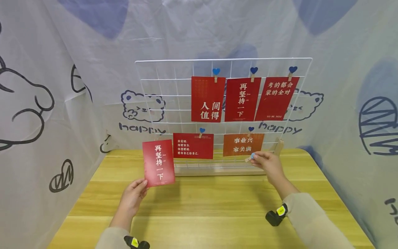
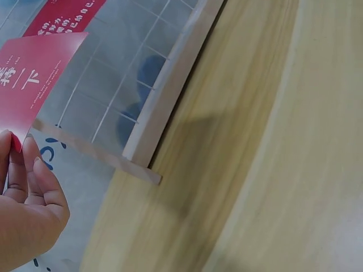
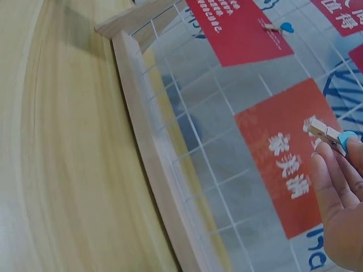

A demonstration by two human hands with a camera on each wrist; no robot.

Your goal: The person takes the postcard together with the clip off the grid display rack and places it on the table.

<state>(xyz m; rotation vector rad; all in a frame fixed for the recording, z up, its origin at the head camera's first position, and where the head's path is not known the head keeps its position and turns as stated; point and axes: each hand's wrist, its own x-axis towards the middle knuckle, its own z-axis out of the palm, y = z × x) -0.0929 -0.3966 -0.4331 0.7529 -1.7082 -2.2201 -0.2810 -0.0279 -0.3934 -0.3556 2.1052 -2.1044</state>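
My left hand (image 1: pixel 133 196) pinches a red card (image 1: pixel 158 164) with white characters by its lower left corner. The card is upright in front of the lower left of a white wire grid (image 1: pixel 224 59); whether it touches the wires I cannot tell. In my right hand (image 1: pixel 271 168), thumb and fingers pinch a small wooden clothespin (image 3: pixel 324 133) topped by a light blue heart. That hand is near the lower right of the grid, just in front of an orange-red card (image 1: pixel 244 144) clipped there.
Three red cards hang from heart clothespins in the upper row, among them a middle card (image 1: pixel 243 100). A wide red card (image 1: pixel 193 146) is clipped lower down. The grid stands in a wooden base (image 1: pixel 217 172) on a wood-grain table (image 1: pixel 199 211), with printed cloth (image 1: pixel 174 31) behind.
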